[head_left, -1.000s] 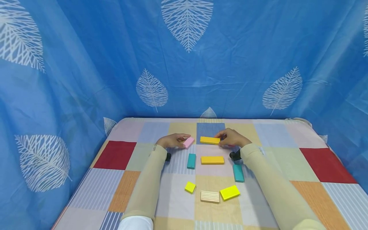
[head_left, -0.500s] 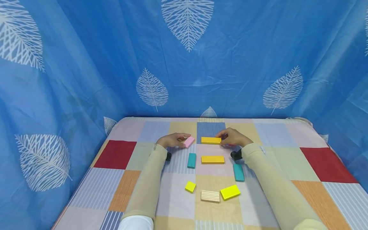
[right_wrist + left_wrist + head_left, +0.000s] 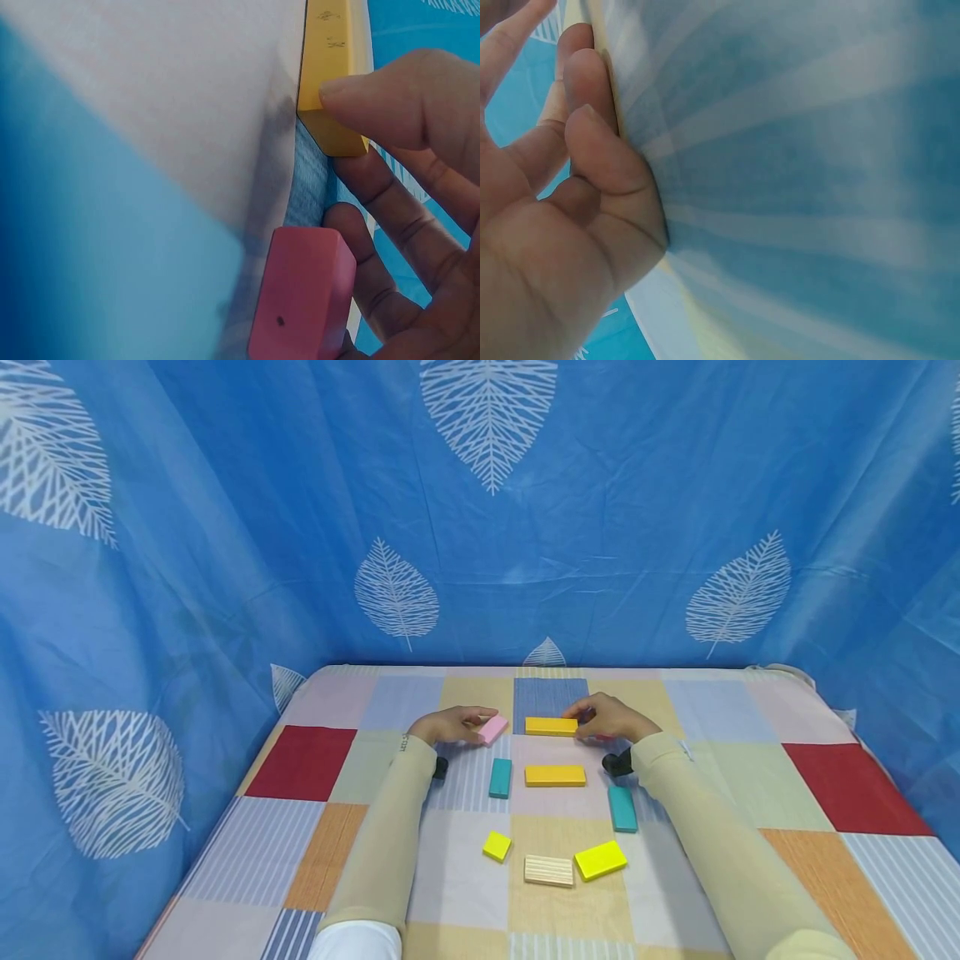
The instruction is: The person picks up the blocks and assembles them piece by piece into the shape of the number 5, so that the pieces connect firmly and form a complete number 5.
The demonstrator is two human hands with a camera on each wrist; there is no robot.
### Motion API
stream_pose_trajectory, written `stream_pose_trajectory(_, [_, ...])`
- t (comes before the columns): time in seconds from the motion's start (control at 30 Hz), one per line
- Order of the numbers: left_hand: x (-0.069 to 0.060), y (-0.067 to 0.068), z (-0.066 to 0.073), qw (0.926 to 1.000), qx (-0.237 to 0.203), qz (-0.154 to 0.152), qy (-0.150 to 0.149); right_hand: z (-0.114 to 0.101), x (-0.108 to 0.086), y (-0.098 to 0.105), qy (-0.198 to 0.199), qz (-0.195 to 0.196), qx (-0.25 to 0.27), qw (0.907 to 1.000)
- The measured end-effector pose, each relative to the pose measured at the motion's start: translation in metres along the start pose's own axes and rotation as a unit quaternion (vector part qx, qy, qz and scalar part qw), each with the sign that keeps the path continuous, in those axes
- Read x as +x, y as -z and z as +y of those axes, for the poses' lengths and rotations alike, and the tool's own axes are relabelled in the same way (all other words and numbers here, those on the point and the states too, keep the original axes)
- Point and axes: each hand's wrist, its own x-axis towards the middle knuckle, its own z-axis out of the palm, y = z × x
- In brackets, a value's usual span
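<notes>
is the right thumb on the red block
No, the right thumb is against the yellow block, apart from the red block.

Curtained-off nook, room type unclear: blue leaf-print curtain (image 3: 607, 510) around flat-spread patchwork cloth (image 3: 750, 777).

Orange block (image 3: 327, 64) smooth; beige block (image 3: 548, 871) grained wood; tablecloth (image 3: 720, 777) matt; curtain (image 3: 600, 568) cloth, glossy.
</notes>
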Motion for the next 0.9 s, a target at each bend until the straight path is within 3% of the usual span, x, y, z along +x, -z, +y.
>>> stream_pose_trajectory(0.23, [0.000, 0.001, 0.001, 1.0000, 0.002, -0.003, -0.006, 0.004, 0.001, 0.001, 0.009, 0.003, 0.011, 0.9999])
stream_pose_trajectory(0.47, [0.000, 0.001, 0.002, 0.9999, -0.008, -0.004, 0.005, 0.013, -0.006, 0.004, -0.021, 0.014, 0.100, 0.9947])
stream_pose_trajectory(0.63, [0.002, 0.001, 0.003, 0.9996, -0.023, -0.002, 0.016, 0.018, -0.008, 0.004, -0.038, 0.028, 0.116, 0.9922])
stream_pose_trajectory(0.9, [0.002, 0.001, 0.000, 0.9999, -0.012, -0.004, -0.009, 0.017, -0.005, 0.002, -0.059, 0.031, 0.125, 0.9899])
